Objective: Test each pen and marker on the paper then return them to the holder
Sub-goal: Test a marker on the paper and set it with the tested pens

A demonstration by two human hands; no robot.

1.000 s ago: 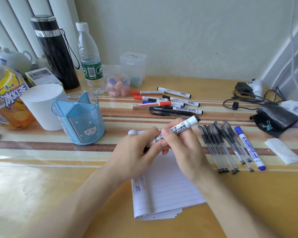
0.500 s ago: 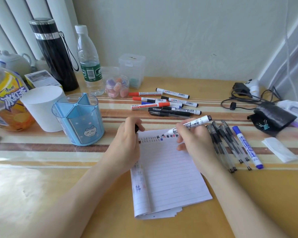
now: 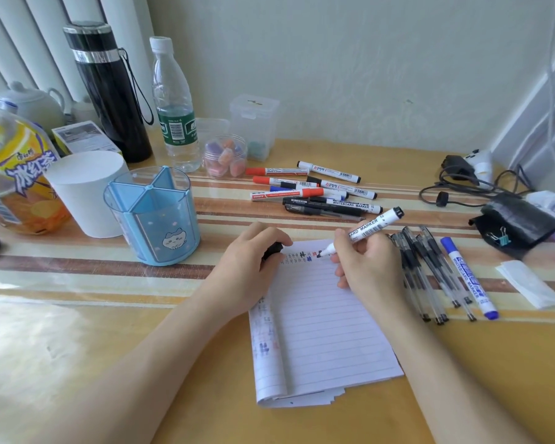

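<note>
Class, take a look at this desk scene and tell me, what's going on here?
A person is testing a marker on the paper. The right hand grips the marker with its tip on the top line, beside other test marks. The left hand rests on the paper's edge, holding a black cap. More markers and pens lie on the table; none shows in the blue holder.

One head-worn view — looking forward and down, close over the desk (image 3: 77,347) — toward the wall (image 3: 366,75).
</note>
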